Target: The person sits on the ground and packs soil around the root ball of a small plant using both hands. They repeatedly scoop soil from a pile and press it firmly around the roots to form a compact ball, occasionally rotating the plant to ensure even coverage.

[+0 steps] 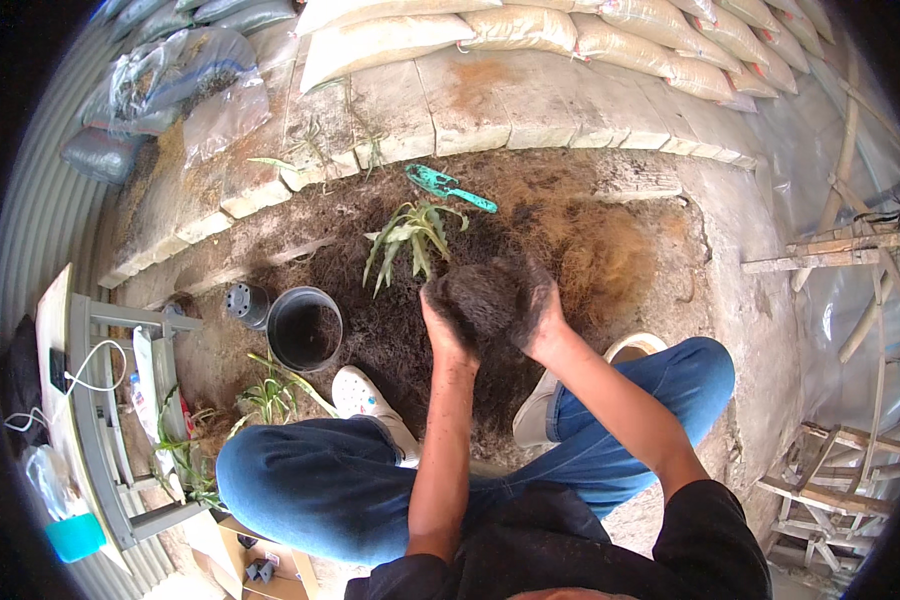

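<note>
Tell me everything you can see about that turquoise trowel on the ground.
The turquoise trowel looks like plastic, all one colour, with a broad blade narrowing into a slim handle. Dark smudges dirty the blade. It lies on the soil, blade toward the upper left, handle toward the lower right, just beyond the leafy plant. Neither hand touches it; whether a leaf tip meets the handle is unclear.

The black top (530, 550) has short sleeves (710, 530), the forearms (440, 450) bare below them. Blue denim jeans (315, 490) are worn with pale shoes (362, 395), the left one dotted with small coloured spots. The left hand (446, 328) and right hand (543, 312) are dirt-smeared.
</note>
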Demonstrator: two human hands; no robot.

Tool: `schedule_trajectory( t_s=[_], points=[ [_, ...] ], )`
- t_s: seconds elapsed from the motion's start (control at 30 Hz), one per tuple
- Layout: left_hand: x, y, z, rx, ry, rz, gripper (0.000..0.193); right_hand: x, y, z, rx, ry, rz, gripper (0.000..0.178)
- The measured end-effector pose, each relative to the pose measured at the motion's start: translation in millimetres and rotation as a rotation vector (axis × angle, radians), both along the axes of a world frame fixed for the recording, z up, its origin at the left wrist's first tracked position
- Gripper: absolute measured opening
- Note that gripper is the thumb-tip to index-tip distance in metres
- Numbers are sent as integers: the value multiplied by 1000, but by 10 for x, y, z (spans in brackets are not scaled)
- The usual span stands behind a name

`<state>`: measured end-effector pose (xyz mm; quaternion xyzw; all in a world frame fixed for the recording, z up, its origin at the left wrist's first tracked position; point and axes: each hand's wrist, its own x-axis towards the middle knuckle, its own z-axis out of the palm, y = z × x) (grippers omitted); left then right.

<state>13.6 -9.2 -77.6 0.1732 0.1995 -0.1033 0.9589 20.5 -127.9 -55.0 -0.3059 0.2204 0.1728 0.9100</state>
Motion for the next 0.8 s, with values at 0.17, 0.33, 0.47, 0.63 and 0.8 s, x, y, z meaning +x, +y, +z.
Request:
schedule_trajectory(
  t_s=[0.17,0.33,0.47,0.63,0.8],
  points=[
    [-36,-274,-162,429,-24,177,42,-24,42,-35,228,14,6,51],
    [-61,-284,-353,1040,-134,191,48,-55,58,59,191,-10,26,47],
    [-183,-260,116,1619,-149,167,56,-72,-54,115,230,61,38,44],
    [-255,-438,457,1692,-298,375,65,-103,-22,32,122,-12,-6,37],
    [-203,-510,297,1496,-265,433,42,-151,83,-166,-185,-141,-128,34]
  ],
)
